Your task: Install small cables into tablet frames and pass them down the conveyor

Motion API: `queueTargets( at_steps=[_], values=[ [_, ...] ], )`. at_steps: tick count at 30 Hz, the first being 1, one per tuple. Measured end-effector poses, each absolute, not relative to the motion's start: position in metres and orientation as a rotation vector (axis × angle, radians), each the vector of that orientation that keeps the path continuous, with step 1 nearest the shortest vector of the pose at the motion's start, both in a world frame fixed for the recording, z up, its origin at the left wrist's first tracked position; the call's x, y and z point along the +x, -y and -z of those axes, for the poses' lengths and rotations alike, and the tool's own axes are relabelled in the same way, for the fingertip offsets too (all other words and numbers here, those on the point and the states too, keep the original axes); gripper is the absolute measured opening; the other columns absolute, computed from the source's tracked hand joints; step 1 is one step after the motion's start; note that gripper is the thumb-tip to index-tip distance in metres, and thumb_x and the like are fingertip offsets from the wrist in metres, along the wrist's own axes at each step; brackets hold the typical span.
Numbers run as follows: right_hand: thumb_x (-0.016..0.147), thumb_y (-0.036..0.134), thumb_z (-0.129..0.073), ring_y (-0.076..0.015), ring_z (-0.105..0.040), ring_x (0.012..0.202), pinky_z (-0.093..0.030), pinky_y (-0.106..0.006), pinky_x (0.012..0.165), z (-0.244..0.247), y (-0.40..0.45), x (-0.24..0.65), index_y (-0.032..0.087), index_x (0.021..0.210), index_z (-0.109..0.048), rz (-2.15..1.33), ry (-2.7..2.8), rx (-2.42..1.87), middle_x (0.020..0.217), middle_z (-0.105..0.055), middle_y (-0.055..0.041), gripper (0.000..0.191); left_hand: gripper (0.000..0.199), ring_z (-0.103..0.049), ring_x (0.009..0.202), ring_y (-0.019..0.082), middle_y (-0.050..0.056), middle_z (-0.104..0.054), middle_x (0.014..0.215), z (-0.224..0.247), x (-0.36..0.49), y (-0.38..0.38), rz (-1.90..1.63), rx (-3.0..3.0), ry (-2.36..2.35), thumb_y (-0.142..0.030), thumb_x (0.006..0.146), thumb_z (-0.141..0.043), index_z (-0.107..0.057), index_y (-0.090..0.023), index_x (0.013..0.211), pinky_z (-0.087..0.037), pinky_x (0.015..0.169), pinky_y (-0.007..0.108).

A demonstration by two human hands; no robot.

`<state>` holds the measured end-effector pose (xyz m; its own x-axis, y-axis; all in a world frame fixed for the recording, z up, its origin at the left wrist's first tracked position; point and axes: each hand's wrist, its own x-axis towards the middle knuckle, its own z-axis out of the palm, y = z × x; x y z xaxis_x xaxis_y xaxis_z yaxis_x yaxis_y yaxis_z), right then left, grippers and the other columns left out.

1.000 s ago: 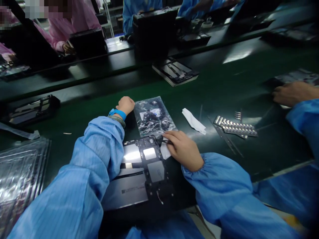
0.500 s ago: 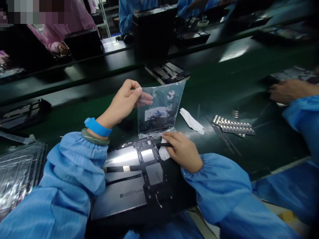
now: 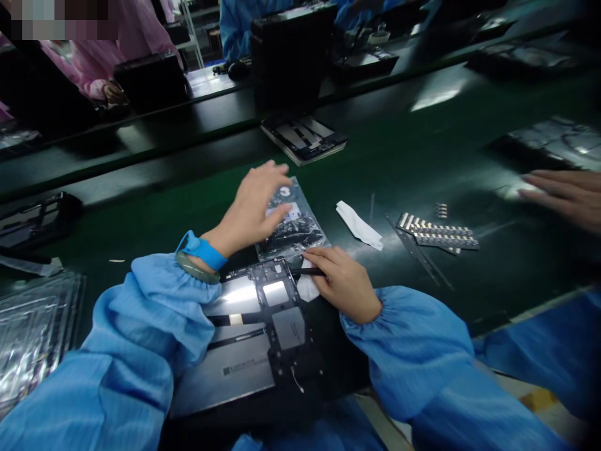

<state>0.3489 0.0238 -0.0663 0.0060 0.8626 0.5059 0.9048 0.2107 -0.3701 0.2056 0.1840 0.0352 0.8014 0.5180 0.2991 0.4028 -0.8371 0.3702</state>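
Note:
My left hand (image 3: pixel 260 203) is over a clear plastic bag (image 3: pixel 305 219), fingers apart. The bag lies on the bench with a white label and small dark pieces inside. My right hand (image 3: pixel 345 282) is closed on a slim black tool (image 3: pixel 307 271), probably tweezers, its far end mostly hidden. Its fingertips are close to the bag's near edge. In front of me lies an opened tablet (image 3: pixel 293 329), with silver battery packs (image 3: pixel 235 369) and dark boards showing. A white paper piece (image 3: pixel 307 289) lies partly under my right hand.
Farther back sits a stack of tablet parts (image 3: pixel 307 141). To the right are a folded white wipe (image 3: pixel 359 225) and strips of small metallic parts (image 3: pixel 441 235). Clear plastic trays (image 3: pixel 42 332) stand at left. A co-worker's hand (image 3: pixel 570 194) reaches in at far right.
The plastic bag, earlier held upright by my left hand, now lies down on the bench. My left hand has let go and opened. My right hand stays in place with the black tool.

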Motion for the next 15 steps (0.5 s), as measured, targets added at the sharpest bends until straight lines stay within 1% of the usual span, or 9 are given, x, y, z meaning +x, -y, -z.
queueTargets(
  at_steps=[1, 3, 5, 6, 9, 12, 13, 15],
  values=[
    [0.076, 0.006, -0.046, -0.0248, -0.061, 0.09, -0.054, -0.04, 0.077, 0.066, -0.024, 0.349, 0.02, 0.104, -0.067, 0.079, 1.822, -1.633, 0.102, -0.068, -0.0074, 0.037, 0.029, -0.039, 0.13, 0.024, 0.008, -0.051, 0.131, -0.032, 0.208, -0.181, -0.392, 2.726, -0.576, -0.034, 0.086, -0.054, -0.051, -0.02, 0.112, -0.03, 0.107, 0.036],
    [0.078, 0.007, -0.046, -0.0238, -0.062, 0.092, -0.055, -0.039, 0.079, 0.066, -0.024, 0.351, 0.021, 0.103, -0.066, 0.072, 1.771, -1.616, 0.101, -0.068, -0.0072, 0.036, 0.034, -0.054, 0.111, 0.024, 0.008, -0.061, 0.114, -0.024, 0.214, -0.176, -0.054, 2.669, -0.451, -0.042, 0.084, -0.056, -0.055, -0.017, 0.107, -0.041, 0.093, 0.034],
    [0.08, 0.008, -0.047, -0.0226, -0.063, 0.094, -0.054, -0.038, 0.082, 0.066, -0.026, 0.353, 0.02, 0.103, -0.066, 0.068, 1.71, -1.599, 0.101, -0.068, -0.0078, 0.033, 0.039, -0.059, 0.094, 0.022, 0.008, -0.064, 0.103, -0.018, 0.22, -0.172, 0.126, 2.593, -0.474, -0.047, 0.081, -0.058, -0.057, -0.016, 0.105, -0.045, 0.078, 0.031],
    [0.08, 0.009, -0.047, -0.0221, -0.063, 0.095, -0.054, -0.037, 0.083, 0.066, -0.027, 0.354, 0.019, 0.103, -0.066, 0.067, 1.684, -1.593, 0.1, -0.067, -0.0084, 0.032, 0.038, -0.059, 0.09, 0.022, 0.008, -0.064, 0.102, -0.015, 0.222, -0.171, 0.148, 2.577, -0.5, -0.046, 0.08, -0.06, -0.058, -0.015, 0.103, -0.045, 0.074, 0.03],
    [0.082, 0.011, -0.05, -0.0211, -0.064, 0.096, -0.054, -0.037, 0.085, 0.063, -0.028, 0.356, 0.018, 0.102, -0.066, 0.042, 1.593, -1.556, 0.101, -0.067, -0.0098, 0.027, 0.032, -0.059, 0.086, 0.02, 0.006, -0.064, 0.098, -0.012, 0.227, -0.169, 0.133, 2.568, -0.515, -0.04, 0.077, -0.064, -0.059, -0.016, 0.098, -0.043, 0.07, 0.027],
    [0.087, 0.019, -0.051, -0.0217, -0.063, 0.098, -0.053, -0.039, 0.085, 0.057, -0.026, 0.358, 0.02, 0.099, -0.067, -0.057, 1.438, -1.481, 0.104, -0.067, -0.0094, 0.021, 0.023, -0.059, 0.081, 0.018, 0.005, -0.065, 0.093, -0.01, 0.229, -0.168, 0.121, 2.577, -0.529, -0.033, 0.077, -0.062, -0.06, -0.017, 0.093, -0.043, 0.068, 0.027],
    [0.089, 0.023, -0.049, -0.0221, -0.062, 0.1, -0.052, -0.039, 0.085, 0.055, -0.025, 0.358, 0.02, 0.098, -0.068, -0.088, 1.372, -1.464, 0.106, -0.066, -0.0093, 0.021, 0.018, -0.059, 0.081, 0.018, 0.005, -0.065, 0.091, -0.01, 0.23, -0.168, 0.11, 2.582, -0.543, -0.029, 0.078, -0.059, -0.06, -0.017, 0.091, -0.043, 0.069, 0.027],
    [0.094, 0.034, -0.041, -0.0215, -0.061, 0.097, -0.052, -0.038, 0.081, 0.053, -0.023, 0.359, 0.02, 0.093, -0.069, -0.137, 1.221, -1.457, 0.106, -0.063, -0.0093, 0.031, 0.011, -0.059, 0.082, 0.019, 0.006, -0.065, 0.09, -0.008, 0.231, -0.167, 0.083, 2.59, -0.57, -0.023, 0.08, -0.053, -0.061, -0.017, 0.086, -0.043, 0.071, 0.028]
  ],
)
